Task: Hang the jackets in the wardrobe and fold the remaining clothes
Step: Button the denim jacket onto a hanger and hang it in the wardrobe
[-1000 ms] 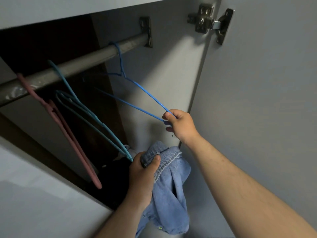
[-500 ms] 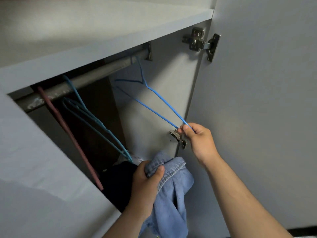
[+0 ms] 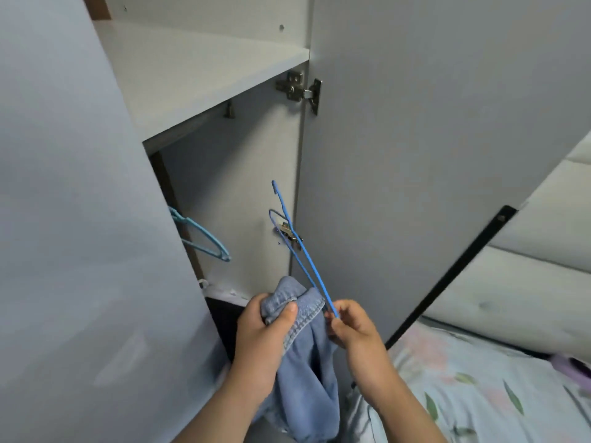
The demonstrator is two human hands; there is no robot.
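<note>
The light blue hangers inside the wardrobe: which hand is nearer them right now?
Left. The left hand, gripping the denim jacket, sits just below and right of the light blue hangers. The right hand, pinching the dark blue hanger, is farther right.

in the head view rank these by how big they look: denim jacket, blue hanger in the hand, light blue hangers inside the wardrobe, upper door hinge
1. denim jacket
2. blue hanger, long but very thin
3. light blue hangers, partly hidden behind the left door, so unsure
4. upper door hinge
The jacket is also nearest the camera, which inflates it.
</note>
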